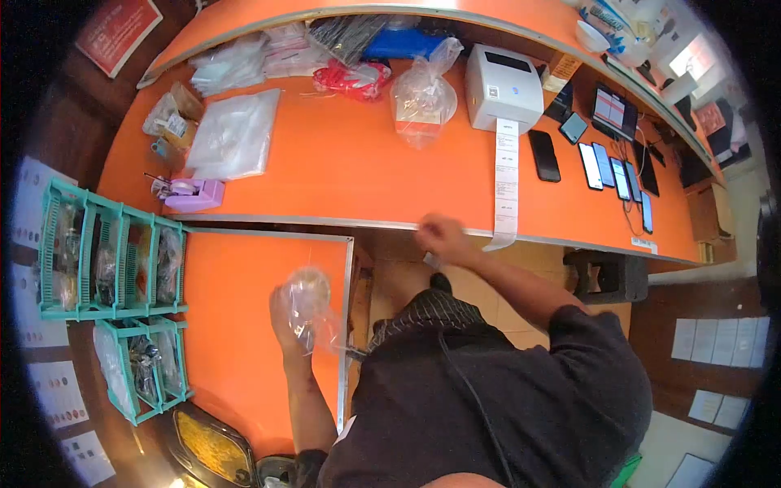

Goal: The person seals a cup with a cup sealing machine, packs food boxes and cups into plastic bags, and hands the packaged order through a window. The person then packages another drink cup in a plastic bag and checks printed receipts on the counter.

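My left hand [283, 319] is closed around a clear plastic bag [325, 329] above the orange side table. Inside or behind the plastic shows a round, pale container [309, 291]; its contents are blurred. Near the front edge of the long counter is my right hand [442, 237], its fingers curled in. A small whitish scrap [431, 260] shows just below those fingers, too blurred to name. Close by on the right, a strip of printed labels [506, 179] hangs from the white label printer [506, 85] over the counter edge.
On the long orange counter [342, 179] are a bagged container [421, 102], clear bags [236, 134], a purple tape dispenser [195, 193] and several phones [545, 154]. Teal baskets [114, 252] stand left of the side table [236, 325]. A dark stool [606, 276] is under the counter.
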Demonstrator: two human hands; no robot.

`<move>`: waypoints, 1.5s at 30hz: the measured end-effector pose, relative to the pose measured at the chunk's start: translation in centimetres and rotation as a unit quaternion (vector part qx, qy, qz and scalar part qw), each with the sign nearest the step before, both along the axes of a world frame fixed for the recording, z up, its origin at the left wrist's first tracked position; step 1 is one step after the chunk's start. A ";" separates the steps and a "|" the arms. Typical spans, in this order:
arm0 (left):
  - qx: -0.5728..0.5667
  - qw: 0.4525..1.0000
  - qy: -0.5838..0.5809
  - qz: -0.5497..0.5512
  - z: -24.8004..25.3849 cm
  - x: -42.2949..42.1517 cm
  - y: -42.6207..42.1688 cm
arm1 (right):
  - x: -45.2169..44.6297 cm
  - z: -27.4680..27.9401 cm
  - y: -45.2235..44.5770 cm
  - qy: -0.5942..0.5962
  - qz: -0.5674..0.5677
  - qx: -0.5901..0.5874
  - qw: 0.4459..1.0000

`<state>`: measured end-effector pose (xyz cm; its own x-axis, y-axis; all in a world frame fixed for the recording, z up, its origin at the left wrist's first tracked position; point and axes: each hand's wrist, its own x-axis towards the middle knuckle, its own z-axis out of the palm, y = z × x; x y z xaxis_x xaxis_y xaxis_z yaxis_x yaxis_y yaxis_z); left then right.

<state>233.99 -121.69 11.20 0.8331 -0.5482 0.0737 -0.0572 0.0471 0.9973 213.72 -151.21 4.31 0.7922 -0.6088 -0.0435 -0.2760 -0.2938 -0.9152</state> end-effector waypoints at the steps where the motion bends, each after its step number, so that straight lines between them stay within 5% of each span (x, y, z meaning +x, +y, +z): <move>1: -0.049 0.984 0.174 -0.004 0.9 0.5 -2.2 | -2.2 -0.5 -2.2 -0.031 -0.118 -0.058 0.991; 2: 0.041 0.983 -0.176 -0.014 4.8 0.1 -4.9 | -4.2 -0.1 -4.3 -0.062 -0.221 -0.071 0.971; 4: 0.104 0.890 -0.443 -0.043 8.1 0.2 -10.8 | -7.8 -0.2 -9.2 -0.120 -0.405 -0.175 0.889; 7: 0.086 0.947 -0.296 -0.089 5.6 1.1 -18.2 | -11.0 -3.5 -17.3 -0.117 -0.496 -0.186 0.840; 9: 0.076 0.952 -0.278 -0.101 4.0 1.1 -22.5 | -10.6 -3.0 -20.2 -0.149 -0.456 0.006 0.877; 13: 0.283 0.863 -0.417 -0.013 -1.8 4.1 -28.6 | -9.7 -4.2 -24.0 -0.180 -0.275 0.185 0.926; 19: 0.122 0.937 -0.321 0.059 -1.8 1.2 -31.5 | -10.7 -3.5 -24.4 -0.165 -0.236 0.301 0.909; 27: 0.277 0.820 -0.471 0.171 -3.7 1.8 -31.7 | -12.1 -4.0 -25.8 -0.166 -0.119 0.367 0.908; 30: 0.117 0.872 -0.378 0.289 -7.6 -2.8 -30.5 | -13.0 -3.3 -25.4 -0.155 -0.088 0.379 0.908; 32: 0.129 0.928 -0.250 0.244 -7.7 -10.7 -31.4 | -13.3 -3.2 -24.7 -0.150 -0.077 0.395 0.903; 33: 0.073 0.990 -0.071 0.098 -8.2 -13.8 -32.1 | -13.6 -3.3 -24.0 -0.149 -0.076 0.412 0.896; 34: 0.086 0.996 -0.011 -0.004 -8.8 -16.4 -33.4 | -13.9 -3.4 -23.4 -0.146 -0.075 0.429 0.889; 37: 0.109 0.932 0.182 -0.294 -8.5 -22.8 -36.1 | -14.8 -3.3 -22.3 -0.132 -0.074 0.476 0.867; 40: 0.196 0.910 0.139 -0.337 -4.8 -24.0 -36.2 | -15.2 -2.4 -22.5 -0.138 -0.075 0.443 0.883; 45: 0.178 0.899 0.196 -0.350 -3.7 -24.0 -34.0 | -15.1 0.4 -22.3 -0.136 -0.079 0.450 0.879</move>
<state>209.96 -155.68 7.52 0.1995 -0.8788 -0.4334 0.2213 -0.3905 0.8936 198.64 -173.56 4.68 0.7560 -0.5284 -0.3865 0.0160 0.6052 -0.7959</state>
